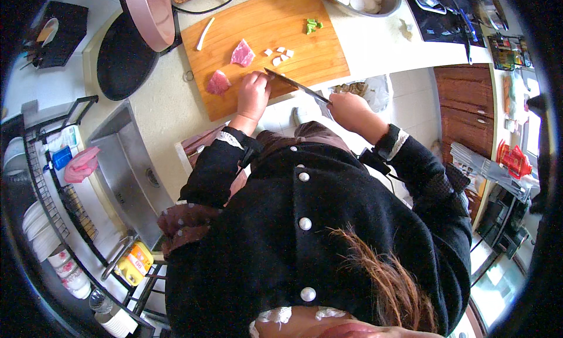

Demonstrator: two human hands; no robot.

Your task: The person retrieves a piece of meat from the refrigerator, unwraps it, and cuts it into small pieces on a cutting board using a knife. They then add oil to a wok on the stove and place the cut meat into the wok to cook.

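On the wooden cutting board (290,12) my left hand (254,94) rests near the front edge, fingers curled down; what lies under the fingertips is hidden. My right hand (352,111) grips a kitchen knife (299,86) by its handle, its blade slanting to the left with the tip close to my left fingers. Two pieces of raw meat lie on the board, one (242,53) above my left hand and one (218,83) to its left. Several small pale cubes (277,61) sit above the blade. A white stalk (205,33) lies at the upper left, chopped green pieces (313,26) at the upper right.
A metal bowl (391,6) of pale round slices stands beyond the board's right corner. Left are a pink pan (151,19), a round black lid or pan (125,58) and a steel sink (127,162). A lined waste bin (380,91) is below the counter edge.
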